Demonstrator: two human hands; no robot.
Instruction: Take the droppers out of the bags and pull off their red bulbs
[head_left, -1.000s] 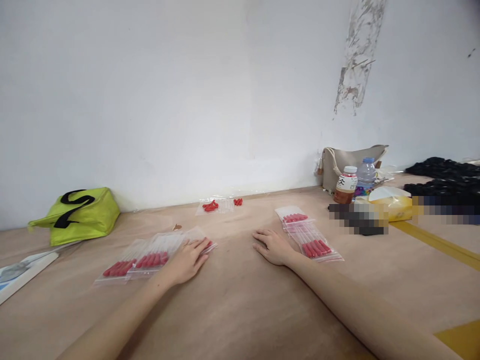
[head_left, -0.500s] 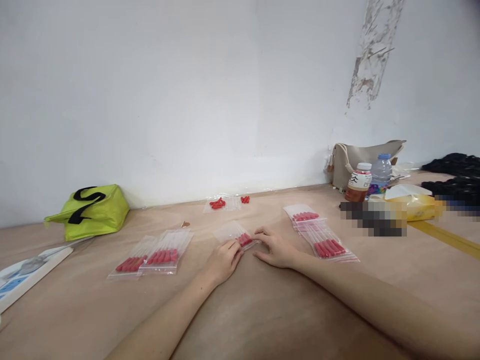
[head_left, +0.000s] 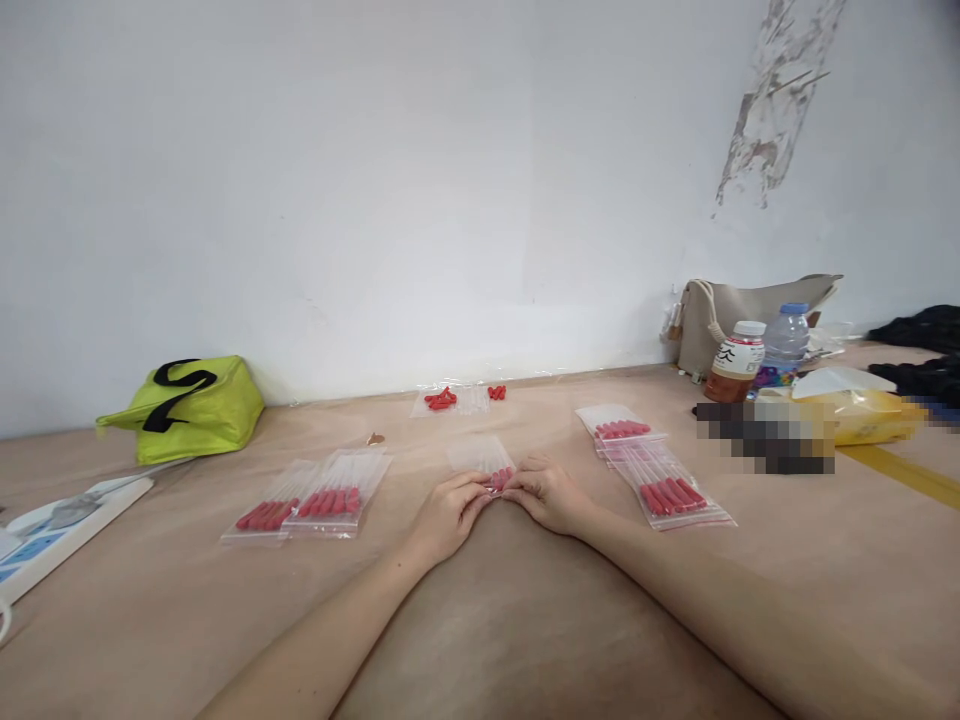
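In front of me lies a small clear zip bag [head_left: 480, 455] with several red-handled pieces inside, its near edge towards me. My left hand [head_left: 448, 512] pinches that near edge from the left, fingers closed. From the right, my right hand [head_left: 547, 495] pinches the same edge between thumb and fingers, close to the left one. On the left, filled zip bags [head_left: 326, 495] overlap, red ends towards me. To the right, more filled zip bags [head_left: 667, 485] lie overlapped. Loose red pieces [head_left: 440, 399] and clear thin rods sit on plastic near the wall.
A lime-green bag [head_left: 199, 410] with a black strap stands at the back left. A white power strip [head_left: 71, 530] lies at the left edge. At the right are a tea bottle [head_left: 736, 362], a water bottle [head_left: 784, 345], a beige bag [head_left: 694, 325] and a yellow packet [head_left: 862, 410].
My right hand has moved in to the bag's near edge and its fingers have closed there. My left hand now pinches the edge too. The whole view has shifted slightly.
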